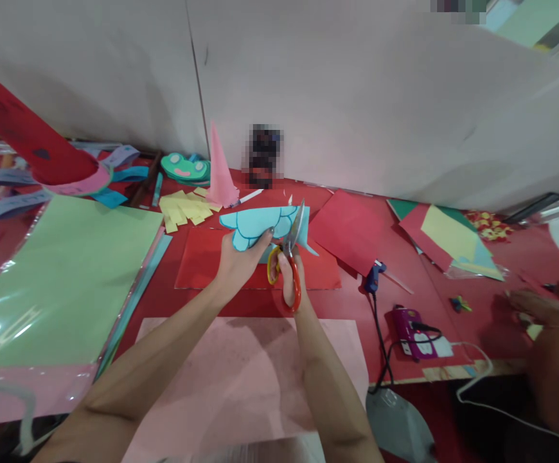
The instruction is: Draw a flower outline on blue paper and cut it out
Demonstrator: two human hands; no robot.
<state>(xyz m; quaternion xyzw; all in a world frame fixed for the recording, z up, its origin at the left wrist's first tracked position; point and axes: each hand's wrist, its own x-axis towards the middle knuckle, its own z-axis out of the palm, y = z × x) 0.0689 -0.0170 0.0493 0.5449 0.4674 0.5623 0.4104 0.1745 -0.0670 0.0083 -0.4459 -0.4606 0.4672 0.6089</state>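
My left hand (241,257) pinches a light blue paper (255,222) between thumb and fingers. Dark blue scalloped lines are drawn on it, and its lower left edge follows those curves. A pair of scissors (297,225) is in my right hand (289,267), its handles yellow and orange-red. The metal blades point up and away from me, at the right part of the blue paper. A narrow strip of the paper hangs out to the right of the blades. Beneath both hands lies a red sheet (197,263) on the red table.
A pink paper cone (220,170) stands behind yellow paper strips (186,209). Green sheets in plastic (67,276) lie left, and a pink sheet (241,373) in front. To the right are a glue gun (374,278), a purple power strip (410,331) and another person's hand (544,308).
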